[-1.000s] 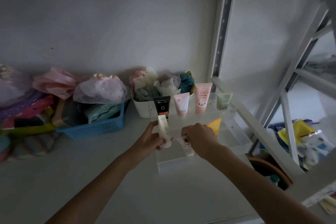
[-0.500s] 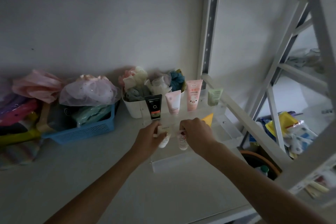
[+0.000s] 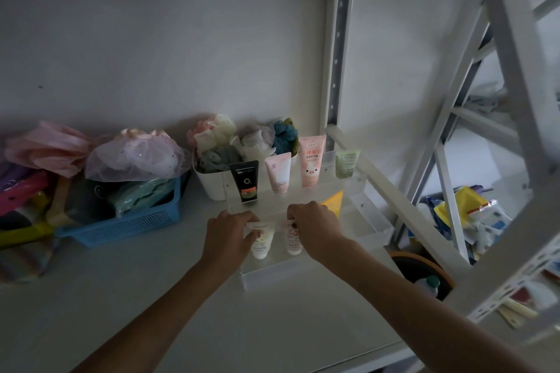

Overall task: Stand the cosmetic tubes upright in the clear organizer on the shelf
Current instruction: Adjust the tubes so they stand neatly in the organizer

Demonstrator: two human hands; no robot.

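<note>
Cosmetic tubes, two of them, go cap-down into the front row of the clear organizer (image 3: pixel 318 274) on the shelf (image 3: pixel 151 297). My left hand (image 3: pixel 228 235) is pinched on the crimped top of a pale yellow tube (image 3: pixel 263 244); my right hand (image 3: pixel 313 225) is closed the same way on a white tube with pink print (image 3: pixel 294 241), the two standing just beside each other. At twelve o'clock from my hands, the back row already holds a black tube (image 3: pixel 246 180), a pale pink tube (image 3: pixel 278 172), a taller pink tube (image 3: pixel 312 160) and a green tube (image 3: pixel 347 163), all upright. A yellow tube (image 3: pixel 333 201) shows at one o'clock, partly behind my right knuckles. At ten o'clock sits a blue basket (image 3: pixel 127 222). The light is dim, and I cannot tell whether the caps have reached the tray floor. If I let go early, I judge the soft tubes could lean and topple forward, or knock each other over.
</note>
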